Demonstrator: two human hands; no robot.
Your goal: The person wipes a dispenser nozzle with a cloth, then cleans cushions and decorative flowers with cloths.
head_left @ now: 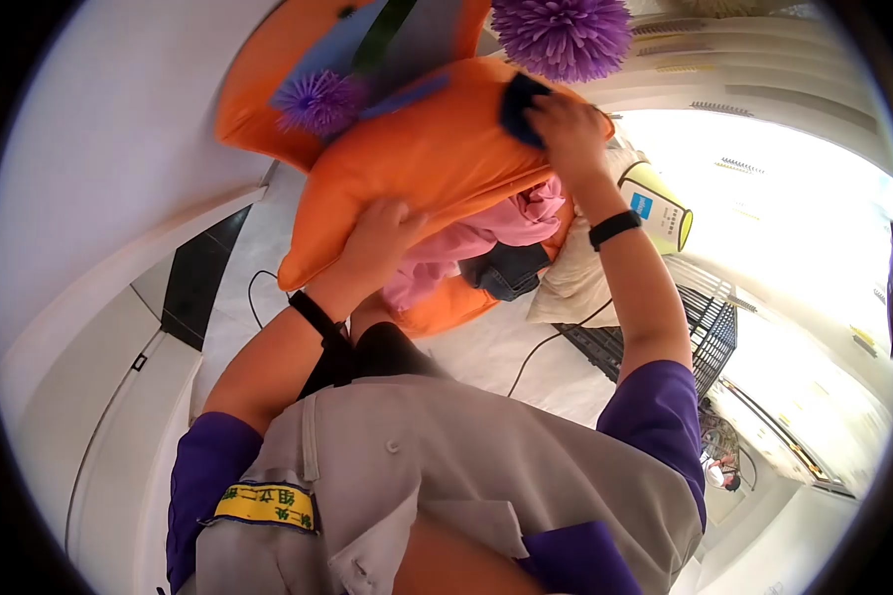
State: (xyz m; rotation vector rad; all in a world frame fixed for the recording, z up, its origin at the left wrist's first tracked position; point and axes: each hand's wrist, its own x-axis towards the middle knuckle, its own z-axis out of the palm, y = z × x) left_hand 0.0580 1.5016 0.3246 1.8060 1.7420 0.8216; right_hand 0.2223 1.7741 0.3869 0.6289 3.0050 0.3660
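A large orange cushion (407, 159) is tilted up in front of me. My left hand (382, 238) is closed on its lower side near the left corner, with some fingers hidden in the fabric. At the upper right of the cushion, my right hand (571, 134) has its fingers bent over a dark blue cloth (522, 109) pressed against the orange surface. Behind stands another orange cushion (253, 104) with a blue-grey panel (313, 59) and a purple pom-pom flower (319, 101). Below the front cushion lie pink clothing (486, 233) and a dark denim piece (506, 270).
A larger purple pom-pom flower (566, 35) hangs at the top. To the right are a cream cushion (571, 278), a white-and-yellow-green bin (657, 208) and a black crate (700, 332). A black cable (536, 352) crosses the floor. A white wall (99, 149) borders the left.
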